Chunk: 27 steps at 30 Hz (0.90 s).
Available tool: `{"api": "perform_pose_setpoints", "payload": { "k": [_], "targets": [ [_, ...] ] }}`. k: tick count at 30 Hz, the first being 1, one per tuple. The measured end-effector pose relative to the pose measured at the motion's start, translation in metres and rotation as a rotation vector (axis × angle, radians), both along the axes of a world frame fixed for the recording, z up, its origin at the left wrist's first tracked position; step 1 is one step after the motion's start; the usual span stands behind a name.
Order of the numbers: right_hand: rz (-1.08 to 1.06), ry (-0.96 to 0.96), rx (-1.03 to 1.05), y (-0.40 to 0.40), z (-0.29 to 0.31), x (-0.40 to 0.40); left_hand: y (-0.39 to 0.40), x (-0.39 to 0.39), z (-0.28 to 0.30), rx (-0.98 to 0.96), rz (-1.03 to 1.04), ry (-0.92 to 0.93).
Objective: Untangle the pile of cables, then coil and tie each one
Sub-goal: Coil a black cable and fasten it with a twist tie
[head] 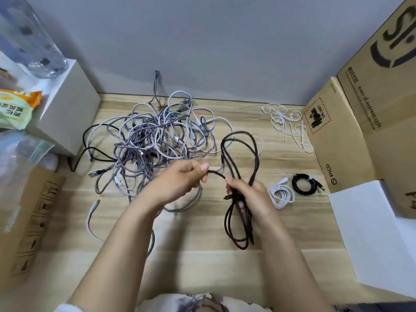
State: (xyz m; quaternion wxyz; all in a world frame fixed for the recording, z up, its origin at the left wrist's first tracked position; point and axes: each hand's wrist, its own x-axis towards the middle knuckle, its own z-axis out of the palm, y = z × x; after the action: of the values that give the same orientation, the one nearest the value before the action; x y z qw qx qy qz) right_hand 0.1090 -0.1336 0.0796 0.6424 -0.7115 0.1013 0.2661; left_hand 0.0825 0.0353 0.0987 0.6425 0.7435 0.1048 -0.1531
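Wood-grain counter [202,233] carries the work. Nearest, the right hand [249,194] grips a folded black cable [238,176] while the left hand [182,179] pinches its free end: coiling is underway. Next, likely wind and tie it. Farther lie the tangled pile [153,136] and ties [286,120].

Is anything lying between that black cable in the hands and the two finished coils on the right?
Nothing visible. The right hand grips the black cable, and only bare table separates it from the white coil and black coil.
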Motion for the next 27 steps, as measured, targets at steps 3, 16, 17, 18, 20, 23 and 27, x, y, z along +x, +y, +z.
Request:
{"api": "perform_pose_setpoints", "payload": {
  "k": [3, 16, 17, 18, 20, 23, 27],
  "targets": [
    [0.050, 0.094, -0.015, -0.010, -0.033, -0.016, -0.013, -0.019, -0.006, 0.094, 0.056, 0.067],
    [0.538, -0.400, -0.721, -0.024, -0.021, -0.027, -0.014, -0.041, -0.006, 0.480, -0.008, 0.175],
    [0.500, -0.448, -0.535, -0.020, -0.011, -0.026, -0.014, -0.040, 0.001, 0.415, -0.011, 0.157],
    [0.494, -0.461, -0.344, -0.014, -0.001, -0.026, -0.015, -0.040, 0.007, 0.312, -0.016, 0.140],
    [0.514, -0.441, -0.069, -0.004, 0.015, -0.028, -0.016, -0.038, 0.019, 0.074, -0.010, 0.106],
    [0.461, -0.388, 0.133, 0.002, 0.028, -0.028, -0.012, -0.036, 0.028, -0.201, 0.036, 0.095],
    [0.309, -0.327, 0.248, 0.003, 0.045, -0.027, -0.006, -0.038, 0.025, -0.532, 0.000, 0.111]
  ]
}}
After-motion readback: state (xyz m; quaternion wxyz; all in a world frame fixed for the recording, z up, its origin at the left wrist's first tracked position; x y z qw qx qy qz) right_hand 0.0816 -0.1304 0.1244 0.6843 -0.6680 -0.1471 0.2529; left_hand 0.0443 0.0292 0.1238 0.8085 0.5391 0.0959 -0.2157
